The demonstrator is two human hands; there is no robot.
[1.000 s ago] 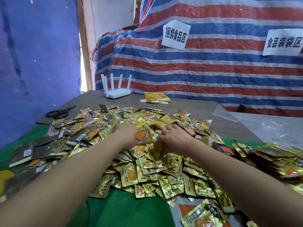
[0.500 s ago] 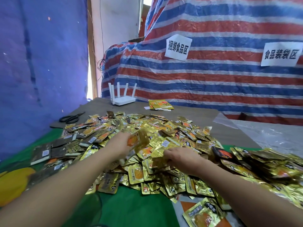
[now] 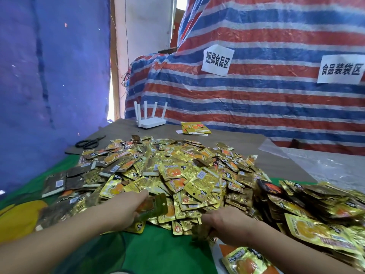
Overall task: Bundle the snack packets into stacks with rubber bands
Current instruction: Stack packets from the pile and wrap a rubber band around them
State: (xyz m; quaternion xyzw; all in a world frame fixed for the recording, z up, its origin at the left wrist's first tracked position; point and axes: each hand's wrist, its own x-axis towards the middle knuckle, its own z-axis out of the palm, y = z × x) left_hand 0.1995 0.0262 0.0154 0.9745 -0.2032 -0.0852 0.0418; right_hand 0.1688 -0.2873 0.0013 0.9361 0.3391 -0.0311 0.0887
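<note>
Striped red-blue tarp (image 3: 256, 99) behind table, two paper signs (image 3: 217, 60) taped on. Table (image 3: 276, 165): brown board at far edge, green cloth (image 3: 162, 252) at near edge. Large heap of gold snack packets (image 3: 177, 171) across table middle, spilling toward right edge. Left hand (image 3: 126, 208) at near side of heap, thumb and fingers pinching one packet (image 3: 154, 206), blurred. Right hand (image 3: 227, 224) palm-down on near packets; finger state cannot be determined, tips buried. Scissors (image 3: 89, 142) at far left edge. White router (image 3: 151, 121) and small packet stack (image 3: 195, 127) near far edge.
</note>
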